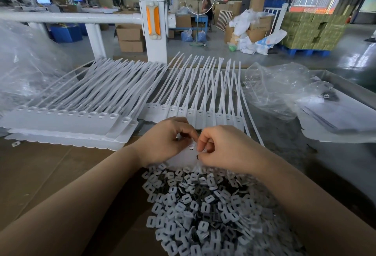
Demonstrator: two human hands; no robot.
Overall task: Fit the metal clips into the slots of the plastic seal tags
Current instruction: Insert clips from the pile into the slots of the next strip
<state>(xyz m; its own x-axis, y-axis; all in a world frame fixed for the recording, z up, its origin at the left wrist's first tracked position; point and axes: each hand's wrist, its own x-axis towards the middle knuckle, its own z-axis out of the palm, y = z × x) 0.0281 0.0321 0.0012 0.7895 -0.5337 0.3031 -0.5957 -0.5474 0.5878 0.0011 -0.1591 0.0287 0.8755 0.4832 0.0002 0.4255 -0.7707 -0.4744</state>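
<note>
evidently little is done: one seal tag (pixel 190 154) is held by the left hand (pixel 166 139); right hand (pixel 219 149) fingers (pixel 201 143) are pinched together at its slot; a heap of metal clips (pixel 203 204) and many tags (pixel 67 117) are left.

We see a cardboard-covered bench (pixel 50 166) bearing white seal tags (pixel 67 119), heaped metal clips (pixel 203 204) and clear plastic bags (pixel 280 86).

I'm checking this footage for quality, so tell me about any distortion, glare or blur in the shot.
Head view: wide-angle bending curves the white rail and stretches both forearms at the frame's bottom; daylight glares off the wet-looking floor and the clear plastic bags; left hand, right hand and clip pile look fairly sharp; the background is softer.
</note>
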